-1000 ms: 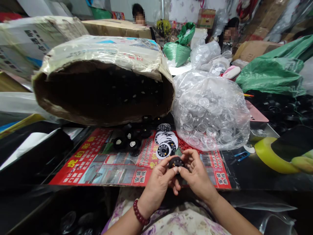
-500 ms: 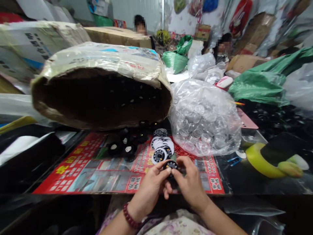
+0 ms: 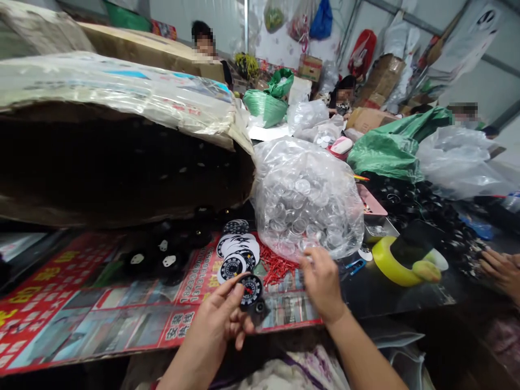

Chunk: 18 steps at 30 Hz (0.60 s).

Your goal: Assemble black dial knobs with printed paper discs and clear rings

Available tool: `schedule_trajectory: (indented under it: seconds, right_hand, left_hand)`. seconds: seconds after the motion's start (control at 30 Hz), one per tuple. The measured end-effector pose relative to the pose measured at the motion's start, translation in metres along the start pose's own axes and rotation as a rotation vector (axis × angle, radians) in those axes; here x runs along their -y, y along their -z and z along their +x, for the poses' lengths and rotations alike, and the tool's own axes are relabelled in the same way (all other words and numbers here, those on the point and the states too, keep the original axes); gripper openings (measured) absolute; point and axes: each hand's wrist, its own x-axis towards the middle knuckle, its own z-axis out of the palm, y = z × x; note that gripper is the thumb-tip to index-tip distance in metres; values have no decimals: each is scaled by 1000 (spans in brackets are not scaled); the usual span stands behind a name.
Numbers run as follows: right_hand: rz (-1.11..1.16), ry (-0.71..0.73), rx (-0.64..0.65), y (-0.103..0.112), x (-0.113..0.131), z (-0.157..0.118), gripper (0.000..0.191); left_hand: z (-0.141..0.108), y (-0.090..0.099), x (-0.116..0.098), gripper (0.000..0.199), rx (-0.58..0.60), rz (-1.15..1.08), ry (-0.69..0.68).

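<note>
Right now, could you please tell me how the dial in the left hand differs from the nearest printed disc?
The held dial has a dark rim; the printed disc has a white border. The held dial shows a red pointer; the printed disc shows none. The left hand grips the held dial; the printed disc lies on the pile. Both are round, with pale markings on black.

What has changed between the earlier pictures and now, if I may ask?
The right hand has let go of the black dial and moved right, close to the front of the clear bag; the left hand now holds the dial alone. The view has turned right. The printed discs and red pieces stayed put.
</note>
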Motion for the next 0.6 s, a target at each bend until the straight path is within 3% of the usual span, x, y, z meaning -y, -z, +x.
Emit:
schedule_trajectory:
  seconds: [0.1, 0.2, 0.3, 0.4, 0.47, 0.6]
  right_hand:
    - [-150, -57, 59, 10, -29, 17, 9]
    - [-114, -57, 65, 18, -35, 19, 10]
    - [115, -139, 100, 34, -28, 7, 12]
    - [499, -307, 395, 47, -18, -9, 16]
    - [511, -339, 493, 48, -8, -17, 13]
    - [540, -325, 389, 32, 25, -21, 9]
  left_hand:
    - [3, 4, -2, 51, -67, 185, -112]
    - [3, 7, -1, 42, -59, 244, -154]
    - [1, 8, -2, 36, -19, 264, -140]
    - [-1, 6, -6, 37, 47, 262, -72]
    - [-2, 5, -7, 45, 101, 230, -35]
    - [-3, 3, -6, 54, 260, 196, -37]
